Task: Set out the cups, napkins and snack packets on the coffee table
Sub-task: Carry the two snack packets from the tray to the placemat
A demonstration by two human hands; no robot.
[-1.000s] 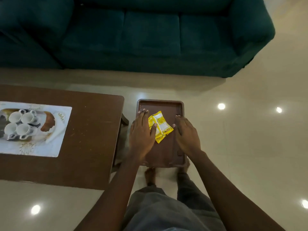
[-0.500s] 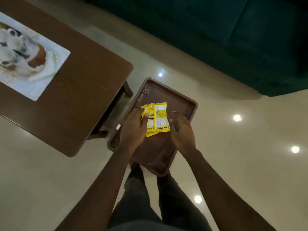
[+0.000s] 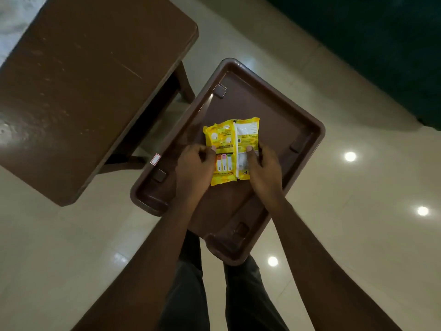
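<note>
Bright yellow snack packets (image 3: 231, 149) (white back panel, orange, pink and green stripes), dark brown tray (image 3: 307, 130), brown coffee table (image 3: 78, 87), glossy cream floor (image 3: 358, 211), deep teal sofa (image 3: 372, 39)

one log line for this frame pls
left hand: grips yellow snack packets | right hand: grips same | brown tray: under packets | coffee table: left, packets not yet placed

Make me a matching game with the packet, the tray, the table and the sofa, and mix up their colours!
Things:
1. snack packets
2. tray
3. coffee table
4. sofa

Colours and places:
A. dark green, far corner
B. yellow, held in both hands
C. brown with a raised rim, under the packets
D. brown and flat, on legs, beside the tray

Pairs: 1-B, 2-C, 3-D, 4-A
</note>
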